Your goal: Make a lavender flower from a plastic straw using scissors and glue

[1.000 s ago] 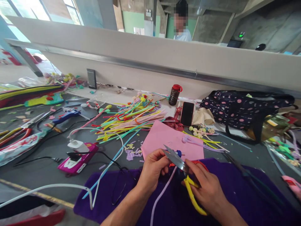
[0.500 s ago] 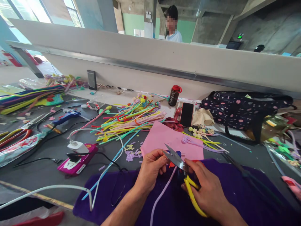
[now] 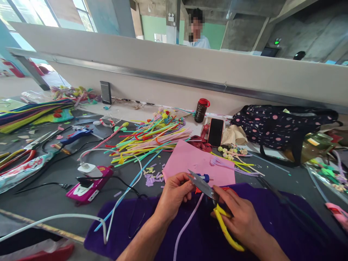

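My right hand (image 3: 239,217) is wrapped round a pair of scissors (image 3: 225,228) with yellow handles. Their metal blades point up and left and lie nearly together. My left hand (image 3: 175,192) is closed in a pinch at the blade tips; what its fingers hold is hidden. A light purple fuzzy stem (image 3: 187,226) hangs below the blades over a dark purple cloth (image 3: 127,224). Just behind the blades, a blue and red tool (image 3: 205,177) rests partly hidden on a pink sheet (image 3: 185,159). Short purple cut pieces (image 3: 152,178) lie left of the sheet.
Bundled colourful fuzzy stems (image 3: 152,139) lie beyond my left hand. At left are a magenta power strip (image 3: 89,188) with cables, a blue glue gun (image 3: 77,136) and more scissors (image 3: 40,139). A phone (image 3: 215,132), bottle (image 3: 201,110) and patterned bag (image 3: 272,125) stand farther back.
The scissor blades, spread apart before, have come together, and the yellow handles have shifted slightly. My left hand keeps its pinch in nearly the same place. The person opposite has turned their head.
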Motion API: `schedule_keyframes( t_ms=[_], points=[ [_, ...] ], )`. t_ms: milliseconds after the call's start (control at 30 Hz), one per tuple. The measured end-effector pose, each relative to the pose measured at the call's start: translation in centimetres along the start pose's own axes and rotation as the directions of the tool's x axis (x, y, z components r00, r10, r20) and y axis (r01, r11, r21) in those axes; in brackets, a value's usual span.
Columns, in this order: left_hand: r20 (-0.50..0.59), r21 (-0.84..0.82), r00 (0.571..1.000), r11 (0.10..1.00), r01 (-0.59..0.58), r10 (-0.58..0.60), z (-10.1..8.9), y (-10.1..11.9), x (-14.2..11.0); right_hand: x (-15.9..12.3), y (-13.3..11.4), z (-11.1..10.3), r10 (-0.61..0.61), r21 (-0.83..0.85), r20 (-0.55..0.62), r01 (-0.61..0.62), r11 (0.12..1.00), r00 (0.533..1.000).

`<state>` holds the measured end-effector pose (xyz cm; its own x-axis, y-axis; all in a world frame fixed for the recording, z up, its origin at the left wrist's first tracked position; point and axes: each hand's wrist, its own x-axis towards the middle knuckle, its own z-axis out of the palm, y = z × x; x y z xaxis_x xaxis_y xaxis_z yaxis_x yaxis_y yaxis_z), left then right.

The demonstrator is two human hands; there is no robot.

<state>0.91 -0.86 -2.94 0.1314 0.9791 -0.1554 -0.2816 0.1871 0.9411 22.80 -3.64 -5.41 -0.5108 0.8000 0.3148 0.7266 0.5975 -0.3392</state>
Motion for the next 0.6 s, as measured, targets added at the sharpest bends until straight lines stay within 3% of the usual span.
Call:
schedule_keyframes(
  t_ms=[600],
  points=[
    [-0.027,-0.006,1.000,1.000,0.005,-0.006,0.01,0.32,-0.05,0.25,-0.73,-0.49,0.016,-0.022,0.009,-0.016,1.000,1.000]
  ],
)
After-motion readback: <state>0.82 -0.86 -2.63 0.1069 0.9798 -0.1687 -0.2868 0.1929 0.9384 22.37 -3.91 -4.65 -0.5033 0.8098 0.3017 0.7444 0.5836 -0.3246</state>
